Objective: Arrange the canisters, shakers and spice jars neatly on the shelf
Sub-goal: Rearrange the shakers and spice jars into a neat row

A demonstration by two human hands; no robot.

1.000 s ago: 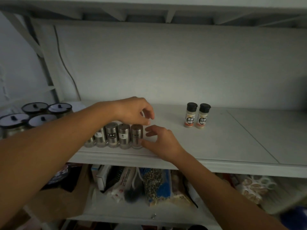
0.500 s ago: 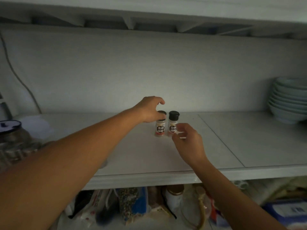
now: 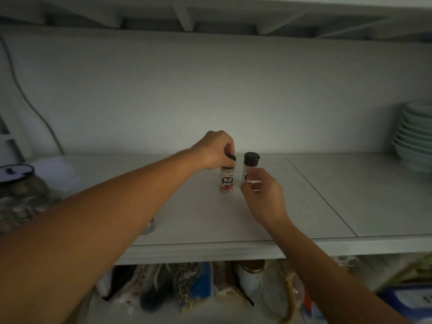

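Observation:
Two small spice jars with black caps stand side by side in the middle of the white shelf [image 3: 327,206]. My left hand [image 3: 216,150] comes from above and grips the black cap of the left spice jar [image 3: 226,181]. Fingers of my right hand [image 3: 261,192] wrap around the lower body of the right spice jar [image 3: 250,162], whose cap shows above them. At the far left stands a glass canister [image 3: 17,183] with a dark-rimmed lid. A steel shaker [image 3: 149,226] peeks out from under my left forearm; the others are hidden.
A stack of pale bowls [image 3: 416,136] sits at the shelf's far right. A cable [image 3: 30,106] runs down the back wall at left. Bags, packets and a jar crowd the lower shelf [image 3: 210,288]. A seam crosses the shelf right of the jars.
Both hands left the row of steel shakers, reached right to the two spice jars, and closed on them. The view shifted right, bringing the bowls into sight.

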